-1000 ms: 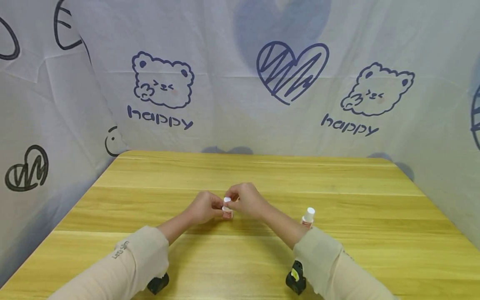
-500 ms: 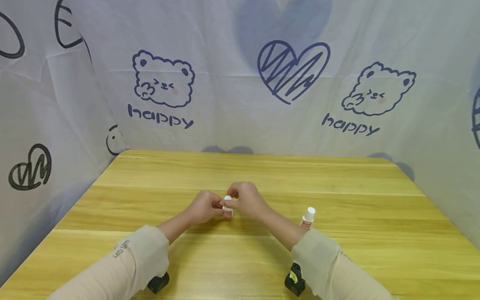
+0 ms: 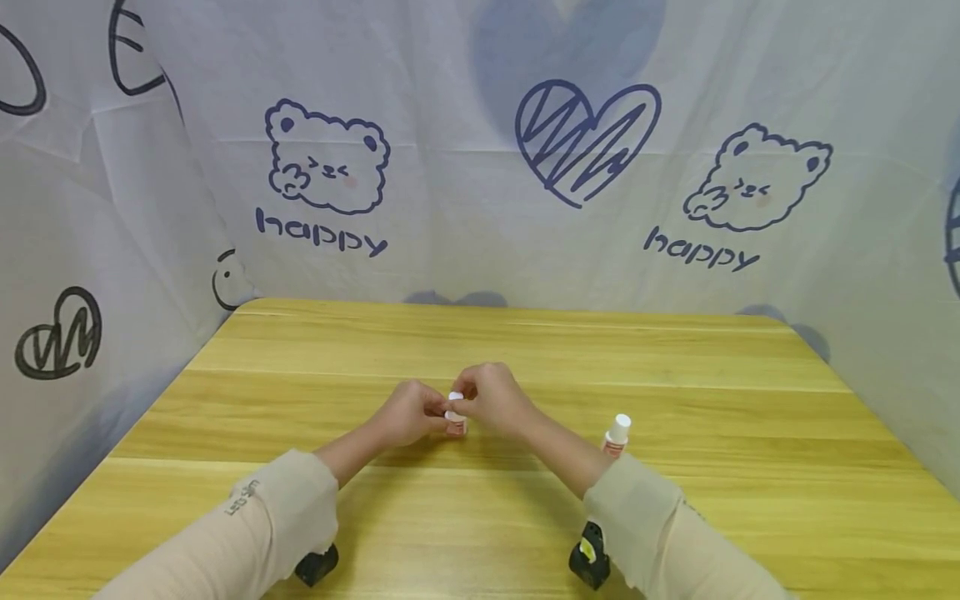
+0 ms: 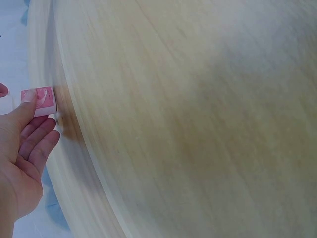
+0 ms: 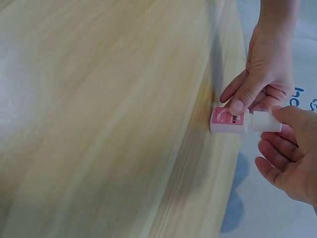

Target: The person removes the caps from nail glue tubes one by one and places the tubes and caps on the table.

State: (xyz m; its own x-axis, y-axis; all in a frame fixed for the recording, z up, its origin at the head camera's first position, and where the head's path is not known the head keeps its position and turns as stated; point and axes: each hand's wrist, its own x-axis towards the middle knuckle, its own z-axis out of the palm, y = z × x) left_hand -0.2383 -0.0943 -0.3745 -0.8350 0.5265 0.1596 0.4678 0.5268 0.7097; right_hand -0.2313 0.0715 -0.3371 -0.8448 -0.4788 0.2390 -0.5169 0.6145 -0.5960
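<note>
- Landmark: second bottle (image 3: 614,446) on counter (image 3: 675,358), base hidden by right sleeve (image 3: 645,521).
- Pink-labelled bottle (image 5: 225,120): upright on counter, left of and well apart from landmark.
- Left hand (image 3: 408,415): thumb and fingers pinching pink-labelled bottle's body.
- Right hand (image 3: 497,402): pinching its white cap (image 5: 265,121).

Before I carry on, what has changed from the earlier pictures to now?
The right hand has drawn its thumb slightly rightward across the white cap since half a second ago; nothing was visibly released. The left hand stays on the bottle; the other bottle hasn't moved.
</note>
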